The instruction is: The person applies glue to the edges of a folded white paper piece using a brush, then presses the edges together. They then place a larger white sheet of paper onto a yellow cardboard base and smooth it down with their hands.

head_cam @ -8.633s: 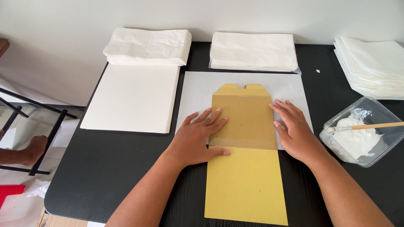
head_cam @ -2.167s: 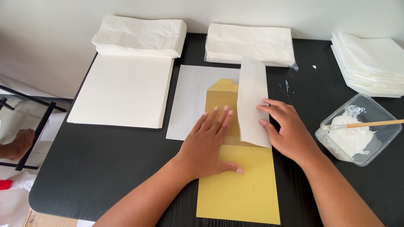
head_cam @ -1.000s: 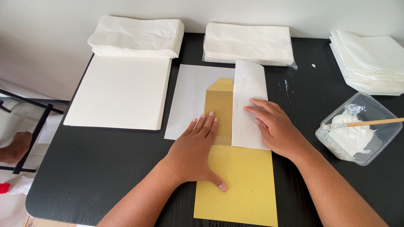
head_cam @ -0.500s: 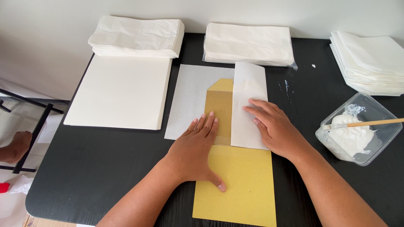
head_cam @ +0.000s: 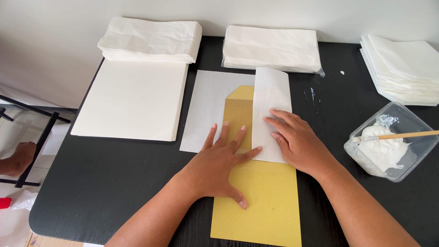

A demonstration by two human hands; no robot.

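Flat and spread, both hands, left hand and right hand, press white sheet over yellow card.

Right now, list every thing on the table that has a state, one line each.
White sheet: flat, right side folded over the template.
Yellow template: flat, partly covered.
Left hand: open, pressing the template.
Right hand: open, pressing the fold.
Tub: open, holds white paste.
Brush: resting in the tub.
Paper stacks: neat, untouched.

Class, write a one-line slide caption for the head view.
Left hand steadies a yellow card template while right hand presses white paper folded over it.
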